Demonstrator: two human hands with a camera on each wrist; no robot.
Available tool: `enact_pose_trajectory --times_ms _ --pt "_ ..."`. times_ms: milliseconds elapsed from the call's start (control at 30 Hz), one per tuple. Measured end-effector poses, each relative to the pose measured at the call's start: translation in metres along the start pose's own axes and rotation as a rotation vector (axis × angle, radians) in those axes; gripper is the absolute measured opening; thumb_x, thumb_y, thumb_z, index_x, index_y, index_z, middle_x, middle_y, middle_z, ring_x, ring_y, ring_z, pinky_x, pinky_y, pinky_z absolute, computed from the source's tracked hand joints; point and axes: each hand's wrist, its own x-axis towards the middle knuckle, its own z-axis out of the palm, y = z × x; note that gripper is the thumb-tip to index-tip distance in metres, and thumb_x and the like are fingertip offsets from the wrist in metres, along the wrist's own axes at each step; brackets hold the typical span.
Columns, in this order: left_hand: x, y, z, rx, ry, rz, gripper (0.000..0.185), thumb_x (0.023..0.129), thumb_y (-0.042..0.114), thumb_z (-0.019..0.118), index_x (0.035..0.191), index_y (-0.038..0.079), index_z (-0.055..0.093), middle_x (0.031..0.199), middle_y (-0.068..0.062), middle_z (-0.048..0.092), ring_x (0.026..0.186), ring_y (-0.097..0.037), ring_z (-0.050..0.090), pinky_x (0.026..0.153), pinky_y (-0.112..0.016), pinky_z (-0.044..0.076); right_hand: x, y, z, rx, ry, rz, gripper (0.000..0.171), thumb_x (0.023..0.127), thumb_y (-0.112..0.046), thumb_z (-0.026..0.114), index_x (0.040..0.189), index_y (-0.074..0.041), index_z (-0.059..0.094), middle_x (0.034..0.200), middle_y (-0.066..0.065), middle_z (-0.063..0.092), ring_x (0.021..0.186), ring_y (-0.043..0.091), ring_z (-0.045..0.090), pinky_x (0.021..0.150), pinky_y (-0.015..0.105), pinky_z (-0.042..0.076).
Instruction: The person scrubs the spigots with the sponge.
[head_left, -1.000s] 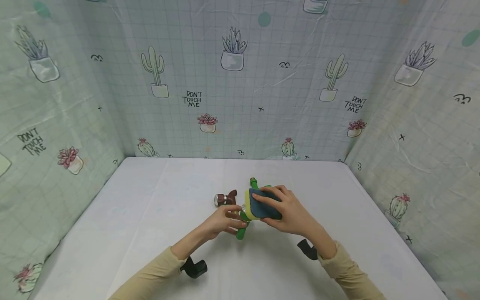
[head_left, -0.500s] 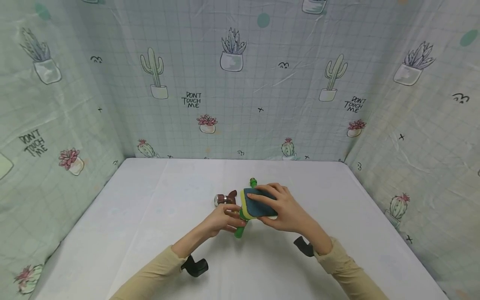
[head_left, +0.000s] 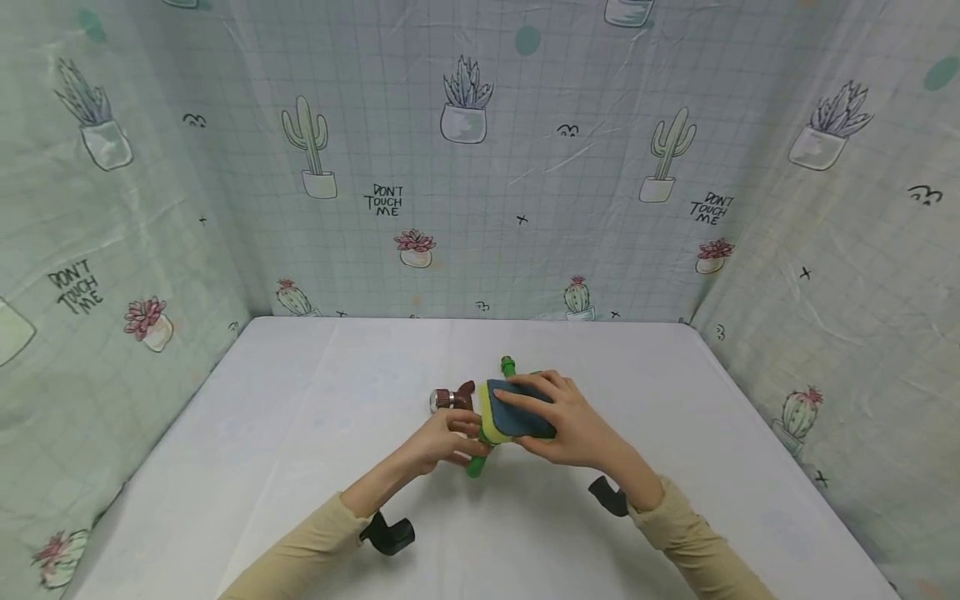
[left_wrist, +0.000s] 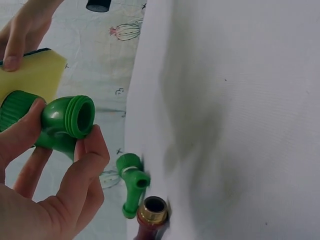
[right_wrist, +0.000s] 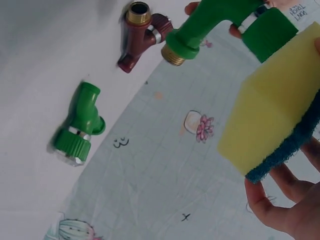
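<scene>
My left hand (head_left: 438, 440) holds a green tap (left_wrist: 60, 117) with a ribbed knob, fingers around its body. Its round threaded opening faces the left wrist camera, while a brass thread shows in the right wrist view. Gripped in my right hand (head_left: 573, 425) is a yellow sponge (right_wrist: 270, 115) with a dark blue scouring side. The sponge's yellow side lies against the tap's knob, or very close to it. From above, the sponge and fingers hide much of the tap.
Another green tap (right_wrist: 85, 112) lies on the white table (head_left: 360, 367) beyond the hands. Near it lies a dark red-brown tap (head_left: 453, 398) with a brass thread. A patterned cloth (head_left: 480, 208) walls the table's back and sides. Black wrist mounts sit below both forearms.
My right hand and the sponge have shifted slightly left over the tap. The tap's lower green end has also moved a little left. My left hand stays nearly in place.
</scene>
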Motion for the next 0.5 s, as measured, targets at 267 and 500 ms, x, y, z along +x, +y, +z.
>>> enact_pose_trajectory --times_ms 267,500 --pt "0.0001 0.0042 -0.0040 -0.085 -0.060 0.001 0.049 0.079 0.006 0.065 0.122 -0.007 0.046 0.107 -0.016 0.058 0.081 -0.013 0.063 0.075 -0.041 0.054 -0.0061 0.0053 -0.0029 0.068 0.020 0.048 0.061 0.077 -0.032 0.068 0.132 -0.025 0.043 0.129 0.007 0.046 0.105 0.020 0.044 0.080 0.042 0.046" --pt "-0.0003 0.0075 -0.0026 -0.155 -0.113 0.030 0.046 0.081 0.009 0.063 0.121 -0.007 0.047 0.096 -0.001 0.061 0.082 -0.014 0.064 0.075 -0.040 0.054 -0.0081 0.0066 -0.0022 0.110 0.065 0.071 0.062 0.075 -0.029 0.069 0.132 -0.025 0.044 0.129 0.008 0.045 0.105 0.018 0.042 0.078 0.041 0.049"
